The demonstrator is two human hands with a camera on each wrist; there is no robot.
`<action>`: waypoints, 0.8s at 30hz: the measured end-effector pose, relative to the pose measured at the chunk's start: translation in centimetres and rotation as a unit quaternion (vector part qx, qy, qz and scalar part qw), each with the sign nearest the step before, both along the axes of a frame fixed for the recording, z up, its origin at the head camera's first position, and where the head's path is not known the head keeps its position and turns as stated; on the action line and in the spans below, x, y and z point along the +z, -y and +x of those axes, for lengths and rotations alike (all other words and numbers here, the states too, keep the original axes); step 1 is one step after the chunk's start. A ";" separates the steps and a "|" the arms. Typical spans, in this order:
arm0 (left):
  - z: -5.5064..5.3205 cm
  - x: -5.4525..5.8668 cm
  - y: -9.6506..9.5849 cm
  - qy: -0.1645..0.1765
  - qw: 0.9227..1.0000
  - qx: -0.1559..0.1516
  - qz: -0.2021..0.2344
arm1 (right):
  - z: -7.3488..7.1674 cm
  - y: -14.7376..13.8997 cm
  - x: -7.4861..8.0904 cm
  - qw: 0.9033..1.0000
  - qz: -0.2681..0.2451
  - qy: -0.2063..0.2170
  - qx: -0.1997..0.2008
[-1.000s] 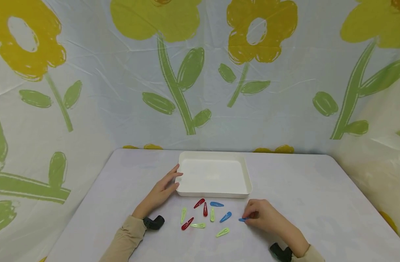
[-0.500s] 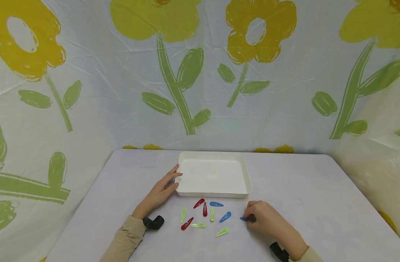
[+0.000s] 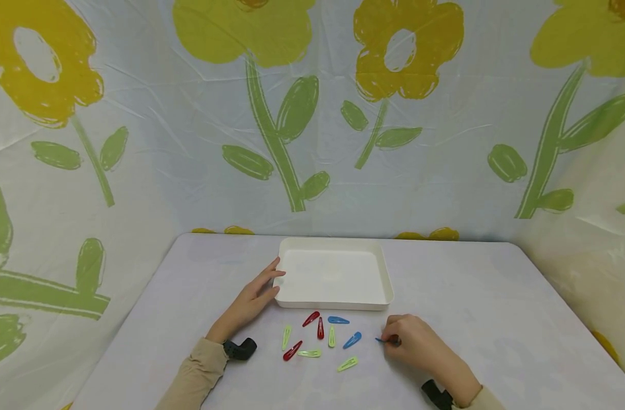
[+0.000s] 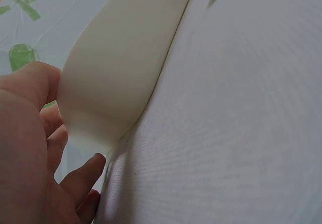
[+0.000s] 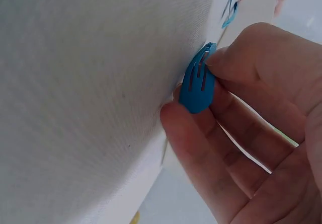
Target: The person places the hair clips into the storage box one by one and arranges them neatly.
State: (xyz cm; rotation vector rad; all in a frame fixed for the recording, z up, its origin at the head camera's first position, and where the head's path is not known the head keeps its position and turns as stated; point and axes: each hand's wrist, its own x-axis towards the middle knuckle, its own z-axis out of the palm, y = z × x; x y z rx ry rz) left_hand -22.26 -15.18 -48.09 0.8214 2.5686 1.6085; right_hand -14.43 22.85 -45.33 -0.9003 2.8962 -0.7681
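My left hand [image 3: 250, 300] rests against the left side of the white tray [image 3: 334, 306], its fingers relaxed along the rim. In the left wrist view, fingertips [image 4: 95, 161] sit at the tray's outer wall [image 4: 115, 68]. Right of the scattered clips, my right hand [image 3: 412, 339] pinches a blue snap hair clip [image 5: 197, 83] by its edge between thumb and fingers, close over the table. Other blue clips [image 3: 352, 340], red clips [image 3: 293, 350] and light green clips [image 3: 348, 364] lie loose in front of the tray.
The white table [image 3: 476, 296] extends on both sides of the tray, with its far edge along a flower-printed curtain [image 3: 200, 114]. A black wrist camera [image 3: 241, 348] is strapped at the left wrist, and another black camera [image 3: 436, 394] at the right.
My right hand has tilted the blue hair clip in its fingers, shifting very slightly. The left hand, the tray and the loose clips have stayed put.
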 end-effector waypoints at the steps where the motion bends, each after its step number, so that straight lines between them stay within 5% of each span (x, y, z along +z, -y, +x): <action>1: 0.0 0.0 0.0 -0.001 1.000 0.000 0.000 | 0.0 0.0 0.0 1.000 -0.001 -0.003 -0.001; 24: 0.1 0.3 0.0 0.005 1.000 0.004 -0.008 | -0.1 0.4 0.1 0.999 0.032 -0.039 -0.020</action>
